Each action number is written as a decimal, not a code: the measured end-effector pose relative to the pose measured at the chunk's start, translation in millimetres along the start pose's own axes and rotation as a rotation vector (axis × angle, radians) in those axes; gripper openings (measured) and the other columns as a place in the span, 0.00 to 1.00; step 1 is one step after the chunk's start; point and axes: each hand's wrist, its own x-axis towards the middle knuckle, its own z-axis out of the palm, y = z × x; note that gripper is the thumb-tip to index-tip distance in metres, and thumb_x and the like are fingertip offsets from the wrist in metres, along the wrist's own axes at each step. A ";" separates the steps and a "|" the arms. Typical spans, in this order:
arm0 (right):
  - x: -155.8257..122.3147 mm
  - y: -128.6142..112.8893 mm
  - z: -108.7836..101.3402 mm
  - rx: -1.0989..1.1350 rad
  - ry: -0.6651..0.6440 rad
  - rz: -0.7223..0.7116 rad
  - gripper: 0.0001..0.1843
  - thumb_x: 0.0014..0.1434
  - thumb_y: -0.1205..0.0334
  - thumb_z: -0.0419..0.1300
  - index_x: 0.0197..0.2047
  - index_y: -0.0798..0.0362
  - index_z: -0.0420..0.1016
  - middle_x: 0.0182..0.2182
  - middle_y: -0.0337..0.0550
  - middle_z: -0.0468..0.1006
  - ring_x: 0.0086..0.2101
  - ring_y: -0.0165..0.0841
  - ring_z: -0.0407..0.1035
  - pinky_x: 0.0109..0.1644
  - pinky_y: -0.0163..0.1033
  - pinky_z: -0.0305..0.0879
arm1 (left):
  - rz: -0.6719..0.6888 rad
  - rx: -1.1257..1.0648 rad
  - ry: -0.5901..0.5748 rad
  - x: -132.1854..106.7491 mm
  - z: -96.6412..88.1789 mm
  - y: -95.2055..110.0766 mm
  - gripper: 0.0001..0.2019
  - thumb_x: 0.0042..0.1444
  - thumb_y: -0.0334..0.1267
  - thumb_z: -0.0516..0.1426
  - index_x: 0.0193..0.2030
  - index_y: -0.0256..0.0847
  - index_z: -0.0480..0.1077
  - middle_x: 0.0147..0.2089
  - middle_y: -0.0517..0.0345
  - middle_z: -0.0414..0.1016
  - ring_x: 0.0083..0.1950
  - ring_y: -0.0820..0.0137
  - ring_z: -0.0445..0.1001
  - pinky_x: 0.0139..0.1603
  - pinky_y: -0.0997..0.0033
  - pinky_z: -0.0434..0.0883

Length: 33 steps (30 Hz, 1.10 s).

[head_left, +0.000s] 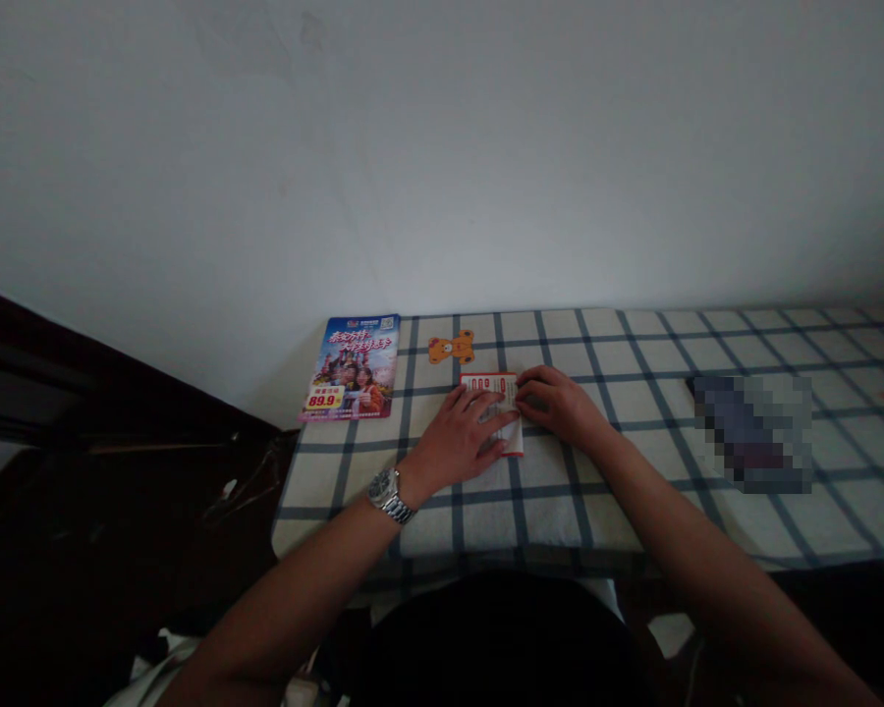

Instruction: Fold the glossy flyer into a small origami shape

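A small white paper sheet with red edges and red print point(514, 438) lies on the checked tablecloth in front of me. My left hand point(457, 444), with a metal watch point(390, 494) at its wrist, rests flat across the sheet with its fingers spread, covering much of the print. At the sheet's right edge, my right hand point(558, 407) has its fingers drawn together on the paper. Its fingertips partly hide that edge.
A colourful flyer point(354, 368) lies at the tablecloth's left end. Beyond the sheet is a bear figure point(452, 347). A pixelated dark object point(751, 437) lies to the right. The checked tablecloth point(634, 491) meets a pale wall point(442, 157) at the back.
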 end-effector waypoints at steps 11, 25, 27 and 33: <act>0.1 -3.0 1.1 -0.008 0.022 0.041 0.03 0.67 0.63 0.63 0.42 0.48 0.80 0.48 0.48 0.80 0.46 0.42 0.76 0.52 0.50 0.75 | 0.008 0.011 -0.006 0.3 1.0 0.3 0.22 0.71 0.46 0.56 0.70 0.55 0.66 0.71 0.52 0.63 0.73 0.54 0.59 0.77 0.38 0.52; 7.6 -9.7 0.0 -0.055 0.042 0.101 0.04 0.68 0.65 0.60 0.43 0.49 0.77 0.45 0.48 0.78 0.45 0.42 0.74 0.52 0.49 0.74 | 0.006 0.020 0.008 -0.3 1.6 0.4 0.22 0.71 0.46 0.56 0.70 0.55 0.66 0.71 0.52 0.64 0.73 0.54 0.59 0.77 0.37 0.53; 10.1 -9.5 -0.2 -0.079 0.040 0.104 0.04 0.68 0.65 0.60 0.43 0.49 0.77 0.44 0.48 0.77 0.45 0.43 0.74 0.51 0.49 0.74 | 0.012 0.019 0.006 -0.3 1.9 0.3 0.22 0.71 0.46 0.56 0.70 0.56 0.66 0.71 0.53 0.64 0.72 0.54 0.60 0.77 0.37 0.52; 16.6 -6.4 1.4 -0.137 0.050 0.115 0.04 0.69 0.65 0.60 0.46 0.48 0.76 0.42 0.48 0.77 0.43 0.44 0.72 0.49 0.50 0.73 | 0.015 0.020 0.009 -0.6 1.6 0.7 0.22 0.72 0.47 0.56 0.70 0.56 0.66 0.71 0.53 0.64 0.72 0.54 0.61 0.78 0.38 0.52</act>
